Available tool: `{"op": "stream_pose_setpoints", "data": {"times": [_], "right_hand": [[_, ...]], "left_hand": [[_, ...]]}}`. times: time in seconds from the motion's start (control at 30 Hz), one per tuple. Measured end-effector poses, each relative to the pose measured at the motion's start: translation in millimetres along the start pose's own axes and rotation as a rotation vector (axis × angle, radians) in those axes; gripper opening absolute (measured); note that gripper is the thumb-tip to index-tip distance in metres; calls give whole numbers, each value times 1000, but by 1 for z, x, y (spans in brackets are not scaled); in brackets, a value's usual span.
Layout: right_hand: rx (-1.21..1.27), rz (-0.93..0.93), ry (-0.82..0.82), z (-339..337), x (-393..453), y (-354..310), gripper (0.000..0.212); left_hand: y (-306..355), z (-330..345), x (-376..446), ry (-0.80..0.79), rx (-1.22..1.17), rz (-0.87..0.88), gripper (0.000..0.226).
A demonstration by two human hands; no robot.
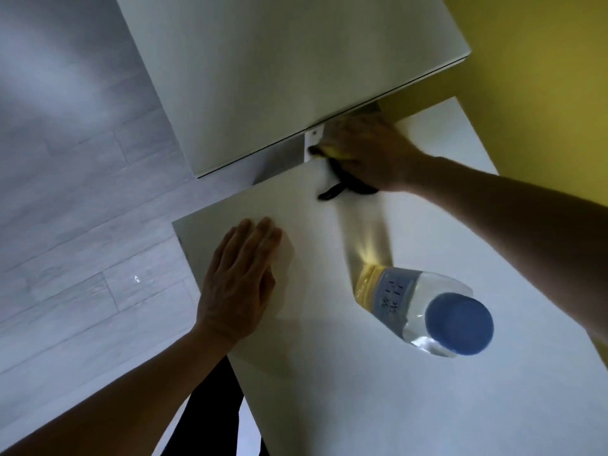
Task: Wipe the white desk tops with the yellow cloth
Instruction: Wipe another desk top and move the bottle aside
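Note:
Two white desk tops meet in front of me: a near one and a far one, with a narrow gap between them. My right hand presses the yellow cloth at the near desk's far edge by the gap. Most of the cloth is hidden under the hand, so the grip cannot be made out. A black cord or strap trails from under that hand. My left hand rests flat on the near desk by its left corner, fingers straight.
A clear plastic bottle with a blue cap and some yellow liquid stands on the near desk, right of centre. A small white bracket sits in the gap. A yellow wall is on the right, grey plank floor on the left.

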State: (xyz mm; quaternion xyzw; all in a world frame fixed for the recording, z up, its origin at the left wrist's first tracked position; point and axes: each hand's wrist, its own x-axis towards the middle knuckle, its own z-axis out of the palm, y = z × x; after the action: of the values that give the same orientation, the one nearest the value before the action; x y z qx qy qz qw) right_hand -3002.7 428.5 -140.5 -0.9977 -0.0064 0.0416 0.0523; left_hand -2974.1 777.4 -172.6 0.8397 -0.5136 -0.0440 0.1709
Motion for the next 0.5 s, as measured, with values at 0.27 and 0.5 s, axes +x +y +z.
{"op": "stream_pose_setpoints", "data": {"times": [0.27,0.5], "right_hand": [[-24,326,206,8,-34,60,31],[94,169,103,19,3,-44,50]], "left_hand": [[4,2,3,36,28,-21,54],[0,2,0,4,45,-13,54]]}}
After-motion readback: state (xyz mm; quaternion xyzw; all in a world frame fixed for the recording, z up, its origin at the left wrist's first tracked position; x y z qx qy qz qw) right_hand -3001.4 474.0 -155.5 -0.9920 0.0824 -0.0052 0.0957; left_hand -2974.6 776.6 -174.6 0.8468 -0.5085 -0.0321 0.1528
